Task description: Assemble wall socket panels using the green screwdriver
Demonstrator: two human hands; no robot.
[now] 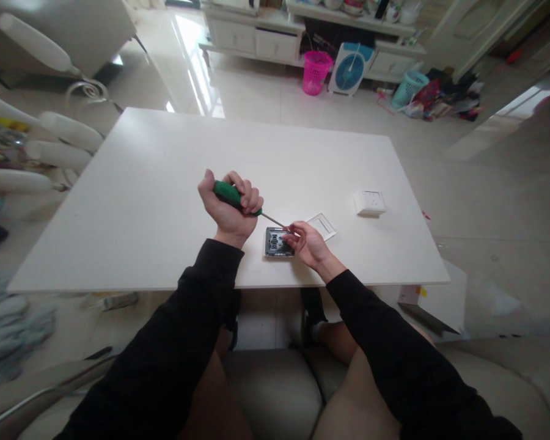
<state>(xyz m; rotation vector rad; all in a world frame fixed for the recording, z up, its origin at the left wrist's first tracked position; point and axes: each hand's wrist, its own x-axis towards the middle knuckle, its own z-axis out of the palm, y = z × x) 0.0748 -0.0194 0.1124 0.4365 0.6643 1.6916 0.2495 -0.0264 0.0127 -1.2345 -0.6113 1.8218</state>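
My left hand is closed around the green handle of a screwdriver, its metal shaft slanting down to the right. The tip ends at the fingers of my right hand, which are pinched together. Whatever they hold there is too small or hidden to make out. Just under those fingers lies a wall socket with its dark inner side up, its right part covered by my hand. Behind my right hand a white cover frame rests on the table, partly hidden.
A white socket on a box stands on the right part of the white table. The table's near edge runs just in front of my legs. Beyond the table are a pink basket, a blue fan and a low white cabinet.
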